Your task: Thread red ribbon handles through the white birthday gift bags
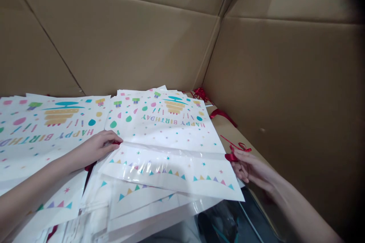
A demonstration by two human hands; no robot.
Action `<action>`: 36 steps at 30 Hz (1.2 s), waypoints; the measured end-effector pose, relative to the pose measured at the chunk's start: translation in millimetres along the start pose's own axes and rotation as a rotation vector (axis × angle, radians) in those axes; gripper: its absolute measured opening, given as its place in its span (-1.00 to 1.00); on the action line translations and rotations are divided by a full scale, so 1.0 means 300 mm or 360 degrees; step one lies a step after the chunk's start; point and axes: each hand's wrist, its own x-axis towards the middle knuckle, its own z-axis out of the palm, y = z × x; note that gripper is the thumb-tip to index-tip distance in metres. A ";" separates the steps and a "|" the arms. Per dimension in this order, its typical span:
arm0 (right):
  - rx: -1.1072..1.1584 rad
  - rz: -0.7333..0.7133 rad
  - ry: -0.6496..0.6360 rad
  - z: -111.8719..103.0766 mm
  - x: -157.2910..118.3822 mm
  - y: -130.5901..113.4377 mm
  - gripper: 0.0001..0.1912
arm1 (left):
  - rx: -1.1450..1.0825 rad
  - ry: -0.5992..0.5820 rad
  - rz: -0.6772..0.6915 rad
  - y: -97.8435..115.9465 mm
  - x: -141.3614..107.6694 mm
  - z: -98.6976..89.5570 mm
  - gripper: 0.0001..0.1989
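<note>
Inside a cardboard carton (114, 41), my left grip (98, 147) pinches a red ribbon handle (116, 142) and my right grip (242, 168) clenches another on the top Happy Birthday gift bag (168, 136), more bags (48, 129) stacked around it.

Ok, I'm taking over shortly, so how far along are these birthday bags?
Done: many white Happy Birthday bags lie flat in the cardboard box. In hand: one bag, its red ribbon pinched by the right hand, the left hand at its other edge. Remaining: the count can't be told from this view.
</note>
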 end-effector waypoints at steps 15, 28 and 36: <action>-0.0324 -0.0134 0.0162 0.072 0.008 -0.001 -0.56 | -0.0013 0.0017 -0.0017 -0.004 0.002 -0.003 -0.61; -0.0595 -0.0286 0.0235 0.071 0.037 -0.025 -0.48 | -0.0117 -0.0069 0.0046 0.037 0.007 -0.023 -0.58; -0.0547 -0.0244 0.0123 0.029 0.062 0.012 -0.51 | -0.0122 -0.0128 0.0038 0.049 0.012 -0.022 -0.61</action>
